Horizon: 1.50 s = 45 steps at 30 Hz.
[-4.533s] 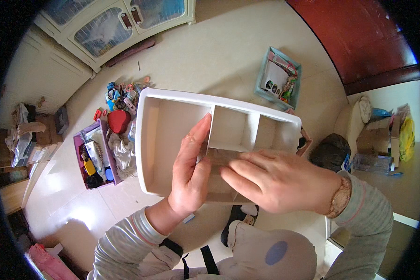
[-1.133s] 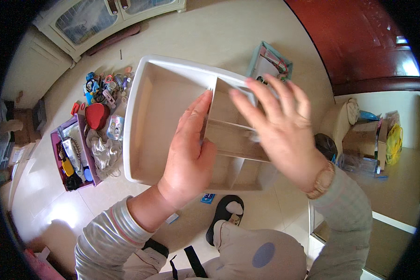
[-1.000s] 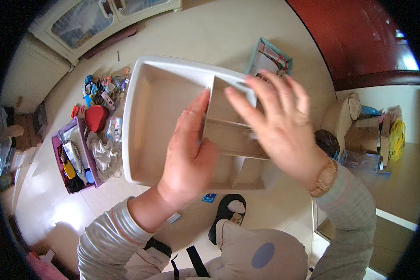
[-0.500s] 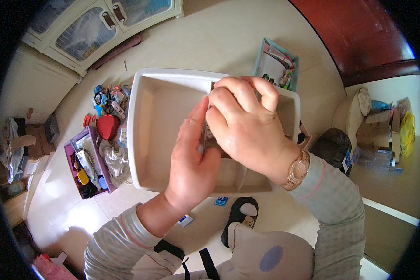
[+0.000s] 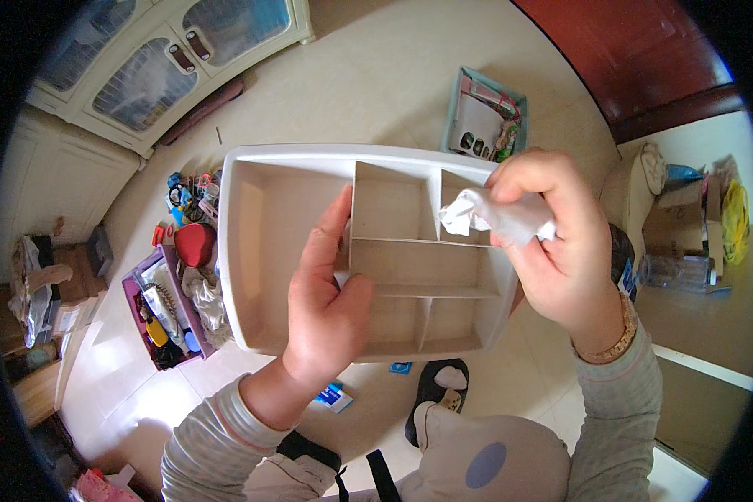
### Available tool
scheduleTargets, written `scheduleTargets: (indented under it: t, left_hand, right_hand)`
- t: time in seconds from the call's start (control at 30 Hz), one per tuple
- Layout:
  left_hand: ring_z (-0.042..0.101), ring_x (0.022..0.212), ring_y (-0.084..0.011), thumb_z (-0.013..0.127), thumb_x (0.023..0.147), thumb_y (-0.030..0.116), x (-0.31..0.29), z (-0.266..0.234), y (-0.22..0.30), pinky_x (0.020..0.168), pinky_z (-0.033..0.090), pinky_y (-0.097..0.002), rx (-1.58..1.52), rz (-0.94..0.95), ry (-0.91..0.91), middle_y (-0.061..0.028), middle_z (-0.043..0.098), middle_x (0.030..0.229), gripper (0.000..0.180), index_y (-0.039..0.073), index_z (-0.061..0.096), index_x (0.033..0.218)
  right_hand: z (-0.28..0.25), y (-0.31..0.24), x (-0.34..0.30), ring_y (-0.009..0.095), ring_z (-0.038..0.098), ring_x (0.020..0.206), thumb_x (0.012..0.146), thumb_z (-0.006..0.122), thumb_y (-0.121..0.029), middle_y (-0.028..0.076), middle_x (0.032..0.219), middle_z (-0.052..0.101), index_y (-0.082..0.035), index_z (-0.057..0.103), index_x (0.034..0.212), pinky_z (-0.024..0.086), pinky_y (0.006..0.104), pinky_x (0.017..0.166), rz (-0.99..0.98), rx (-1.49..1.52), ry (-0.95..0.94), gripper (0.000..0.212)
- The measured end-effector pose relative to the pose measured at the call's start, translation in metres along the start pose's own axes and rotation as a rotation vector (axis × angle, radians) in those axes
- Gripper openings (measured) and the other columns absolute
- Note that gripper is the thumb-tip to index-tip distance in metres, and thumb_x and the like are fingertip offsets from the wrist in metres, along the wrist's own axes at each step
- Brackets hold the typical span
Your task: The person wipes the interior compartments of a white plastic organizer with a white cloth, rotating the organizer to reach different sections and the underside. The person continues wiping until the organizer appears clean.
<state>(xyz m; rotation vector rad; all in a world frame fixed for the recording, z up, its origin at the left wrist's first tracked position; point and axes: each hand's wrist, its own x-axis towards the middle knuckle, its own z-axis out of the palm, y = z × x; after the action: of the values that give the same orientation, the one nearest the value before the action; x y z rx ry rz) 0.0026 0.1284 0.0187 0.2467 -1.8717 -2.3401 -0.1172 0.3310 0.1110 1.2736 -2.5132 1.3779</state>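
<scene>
A white plastic divided box (image 5: 289, 156) fills the middle of the view, with one long compartment on the left and several smaller ones on the right. My left hand (image 5: 325, 305) straddles its long divider, index finger stretched along the left side and thumb to the right; its other fingers are partly hidden. Over the box's right side, my right hand (image 5: 560, 251) is closed around a crumpled white tissue (image 5: 468, 212), whose end sticks out past the fingers. Both hands cover parts of the compartments.
A purple basket (image 5: 176, 276) of small items stands left, beside a red heart-shaped box (image 5: 194, 244) and a pile of trinkets (image 5: 191, 197). A teal tray (image 5: 452, 117) lies beyond the box. A cabinet (image 5: 146, 88) stands far left; a shelf holds a cardboard box (image 5: 676, 219) at right.
My right hand has lifted away from the divider and moved right with the tissue, uncovering the small compartments. My left hand stays at the divider; the box sits slightly lower and further left in view.
</scene>
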Motion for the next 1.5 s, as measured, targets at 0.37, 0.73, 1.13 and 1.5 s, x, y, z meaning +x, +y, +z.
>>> scheduleTargets:
  t: [0.37, 0.73, 1.13, 1.5]
  left_hand:
    - [0.041, 0.154, -0.0286, 0.041, 0.079, -0.019, -0.003, -0.003, -0.001, 0.128, 0.028, -0.0384, 0.057, 0.037, -0.005, -0.0180, 0.047, 0.161, 0.087, -0.003, 0.038, 0.164]
    - [0.035, 0.158, -0.0304, 0.040, 0.081, -0.020, 0.000, -0.003, -0.001, 0.130, 0.025, -0.0401, 0.091, 0.012, -0.036, -0.0204, 0.042, 0.165, 0.086, -0.004, 0.034, 0.165]
    - [0.031, 0.159, -0.0373, 0.038, 0.080, -0.021, -0.011, 0.004, -0.004, 0.132, 0.023, -0.0442, 0.159, 0.125, -0.016, -0.0242, 0.035, 0.167, 0.087, -0.005, 0.030, 0.165]
    - [0.040, 0.151, -0.0434, 0.043, 0.080, -0.018, -0.010, 0.004, -0.013, 0.128, 0.030, -0.0477, 0.267, 0.221, 0.030, -0.0264, 0.041, 0.164, 0.084, -0.005, 0.035, 0.163]
  right_hand:
    - [-0.027, -0.018, -0.040, 0.033, 0.061, 0.109, 0.092, 0.070, -0.021, 0.013, 0.120, 0.063, -0.005, 0.069, 0.122, 0.047, 0.0450, 0.095, 0.099, -0.341, -0.295, 0.034]
    - [0.009, -0.042, -0.047, 0.025, 0.052, 0.126, 0.081, 0.075, -0.059, 0.011, 0.129, 0.064, 0.007, 0.065, 0.132, 0.038, 0.0387, 0.100, -0.068, -0.906, -0.721, 0.084]
    - [0.014, -0.040, -0.037, 0.022, 0.056, 0.107, 0.085, 0.065, -0.027, 0.009, 0.112, 0.064, 0.003, 0.068, 0.121, 0.040, 0.0331, 0.093, -0.308, -1.268, -0.937, 0.048]
    - [-0.011, -0.058, -0.005, 0.023, 0.065, 0.081, 0.087, 0.063, -0.016, 0.012, 0.100, 0.061, 0.001, 0.072, 0.103, 0.050, 0.0345, 0.081, -0.300, -0.976, -0.923, 0.025]
